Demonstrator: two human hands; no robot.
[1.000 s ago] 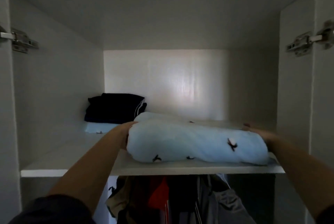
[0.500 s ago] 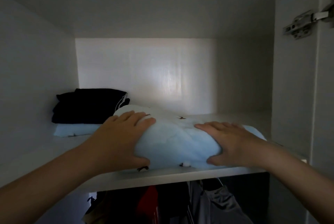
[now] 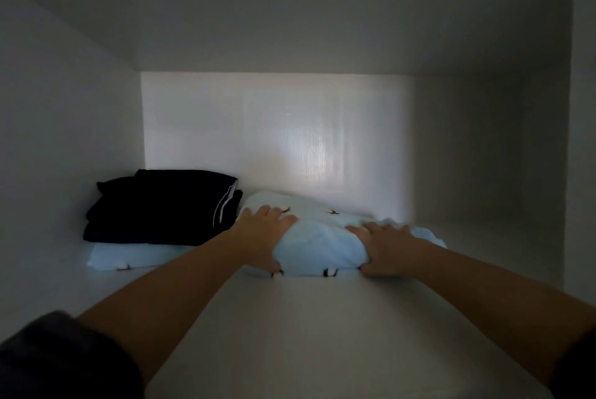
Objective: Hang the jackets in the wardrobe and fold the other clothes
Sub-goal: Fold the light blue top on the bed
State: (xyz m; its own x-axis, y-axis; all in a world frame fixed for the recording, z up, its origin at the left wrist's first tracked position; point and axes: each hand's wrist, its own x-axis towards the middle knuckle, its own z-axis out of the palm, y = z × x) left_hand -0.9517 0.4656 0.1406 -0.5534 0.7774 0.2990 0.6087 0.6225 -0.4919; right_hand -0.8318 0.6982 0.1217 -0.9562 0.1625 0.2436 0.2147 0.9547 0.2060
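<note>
From the head camera we look into a white wardrobe compartment, and we take the folded light-blue bundle (image 3: 322, 239) with its small dark prints as our landmark. It lies on the shelf (image 3: 306, 334), well in from the front edge and close to the back panel (image 3: 274, 127). Both hands hold it. The left hand (image 3: 261, 234) grips its left end, fingers spread over the top and thumb tucked under the front fold. The right hand (image 3: 390, 247) grips its right end in the same way, thumb low at the front. The two hands are apart, with a stretch of blue cloth between them. Just left of the bundle sits a folded dark garment (image 3: 161, 208) with a thin white stripe, almost touching it. That garment rests on another folded light-blue piece (image 3: 129, 258), which pokes out below it. Nearer to us than the bundle, at the lower left, we see a dark sleeve (image 3: 58, 356) on the left arm.
</note>
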